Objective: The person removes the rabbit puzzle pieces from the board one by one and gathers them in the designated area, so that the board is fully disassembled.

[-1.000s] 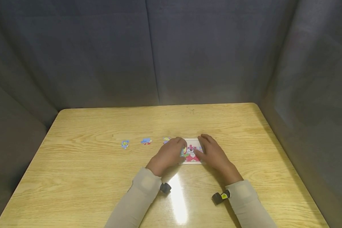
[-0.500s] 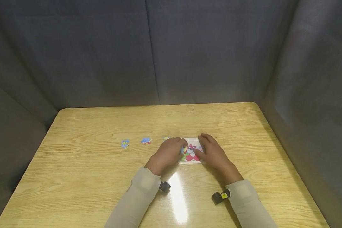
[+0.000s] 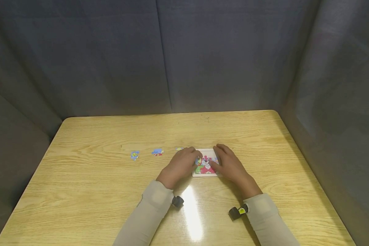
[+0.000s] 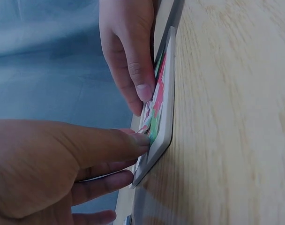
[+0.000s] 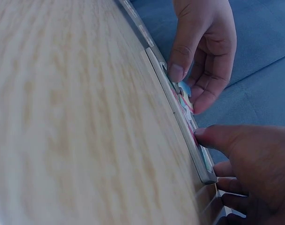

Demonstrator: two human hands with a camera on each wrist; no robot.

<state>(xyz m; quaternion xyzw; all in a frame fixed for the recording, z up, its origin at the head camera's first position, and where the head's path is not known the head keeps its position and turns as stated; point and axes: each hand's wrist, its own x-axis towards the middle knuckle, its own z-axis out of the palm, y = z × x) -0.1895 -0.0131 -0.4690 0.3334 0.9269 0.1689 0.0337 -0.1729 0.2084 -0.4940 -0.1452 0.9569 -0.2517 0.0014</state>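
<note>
A small white-rimmed puzzle tray (image 3: 206,150) lies on the table, part-filled with pieces showing a pink cartoon animal (image 3: 206,168). At its left side, my left hand (image 3: 180,164) pinches a puzzle piece (image 5: 185,89) between thumb and fingers. That piece sits tilted over the tray in the right wrist view, its lower edge at the pieces there. My right hand (image 3: 231,166) holds the tray's right side, thumb on the picture and fingers along the outer edge. Both hands hide parts of the tray's sides.
Left of the tray lie three loose blue-toned puzzle pieces in a row: one with a yellow flower (image 3: 135,155), one with red and blue (image 3: 157,152), and one partly behind my left hand (image 3: 179,149). Grey curtains (image 3: 110,61) stand around the wooden table (image 3: 89,191).
My left hand has shifted very slightly left, and the piece in its fingers has turned a little over the tray's left side. My right hand stays in place.
</note>
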